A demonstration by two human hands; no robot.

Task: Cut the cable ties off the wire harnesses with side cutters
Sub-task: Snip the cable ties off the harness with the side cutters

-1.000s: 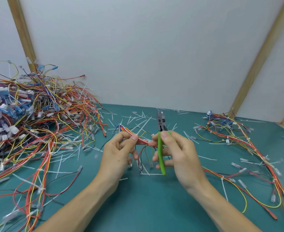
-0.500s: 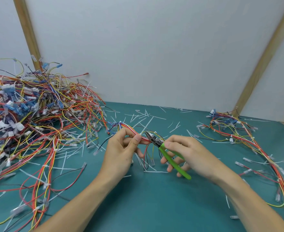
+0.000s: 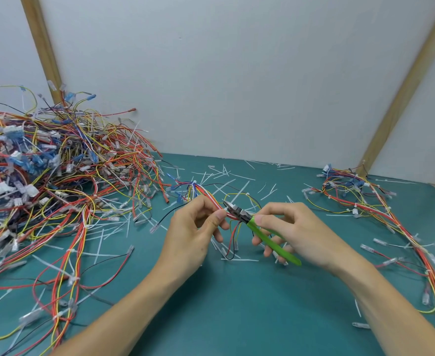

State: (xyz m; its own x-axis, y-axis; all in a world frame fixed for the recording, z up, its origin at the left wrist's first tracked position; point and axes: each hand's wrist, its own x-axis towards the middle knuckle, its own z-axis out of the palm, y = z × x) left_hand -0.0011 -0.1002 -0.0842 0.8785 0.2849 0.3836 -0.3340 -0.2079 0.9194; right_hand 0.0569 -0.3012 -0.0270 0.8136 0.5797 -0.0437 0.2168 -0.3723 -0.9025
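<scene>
My left hand (image 3: 194,229) pinches a small wire harness (image 3: 206,195) of red, white, yellow and blue wires between thumb and fingers, just above the green mat. My right hand (image 3: 292,231) grips the green-handled side cutters (image 3: 261,231). Their metal jaws (image 3: 233,208) point up and left and sit right against the harness beside my left thumb. A white cable tie (image 3: 193,182) wraps the harness where its wires fan out, beyond my left fingers. Whether the jaws enclose a tie I cannot tell.
A big tangled heap of harnesses (image 3: 44,176) fills the left side of the green mat (image 3: 224,304). A smaller, flatter bunch of harnesses (image 3: 380,209) runs down the right. Several cut white tie pieces (image 3: 226,176) lie scattered around the middle. A white wall stands behind.
The cutters swung down from upright to a slant, jaws moving left onto the harness at my left thumb. My right hand shifted its hold lower on the handles. My left hand stayed put.
</scene>
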